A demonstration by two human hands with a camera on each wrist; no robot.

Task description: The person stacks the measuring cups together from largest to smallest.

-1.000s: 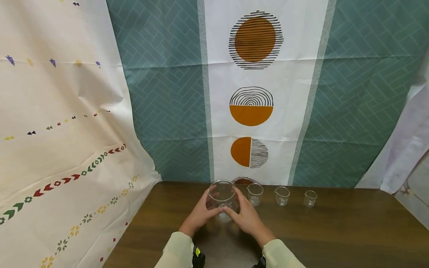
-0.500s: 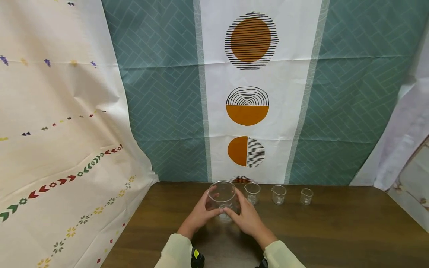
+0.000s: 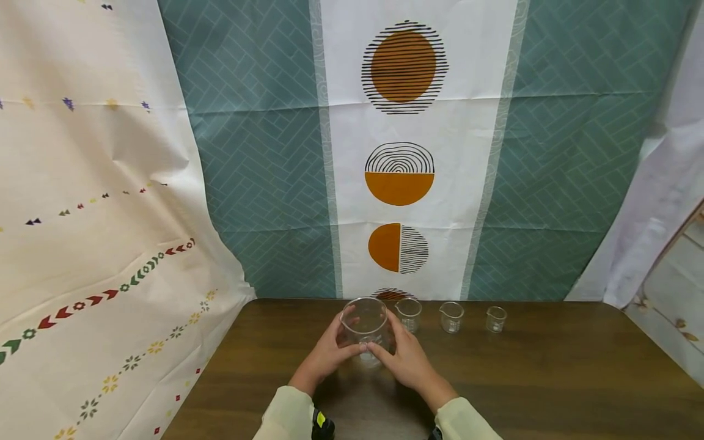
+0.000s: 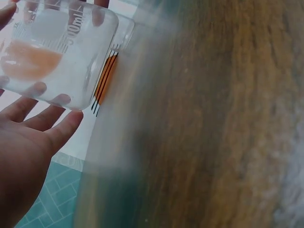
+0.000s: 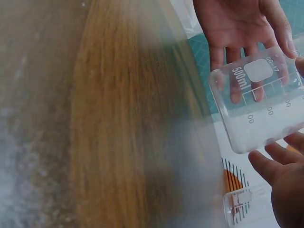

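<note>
Between both hands is a large clear glass beaker (image 3: pixel 364 324) marked 500ml, upright in the head view. My left hand (image 3: pixel 329 349) grips its left side and my right hand (image 3: pixel 404 354) its right side. The fingers wrap around the glass, and the two thumbs nearly meet at the front. In the left wrist view the left fingers (image 4: pixel 61 130) curve against the wall of the beaker (image 4: pixel 57 52). Its base (image 5: pixel 224 111) appears raised off the table in the right wrist view, where the right hand (image 5: pixel 289 183) also shows.
Three smaller glass beakers stand in a row near the table's back edge: one beaker (image 3: pixel 409 315) close behind my right hand, a second beaker (image 3: pixel 451 317), and the smallest beaker (image 3: pixel 495 319) at right. The brown wooden table (image 3: pixel 550 379) meets a teal and white curtain (image 3: pixel 264 183).
The head view has turned slightly right, so the curtain and the three small beakers shift left in it. Both hands keep their hold on the large beaker.
</note>
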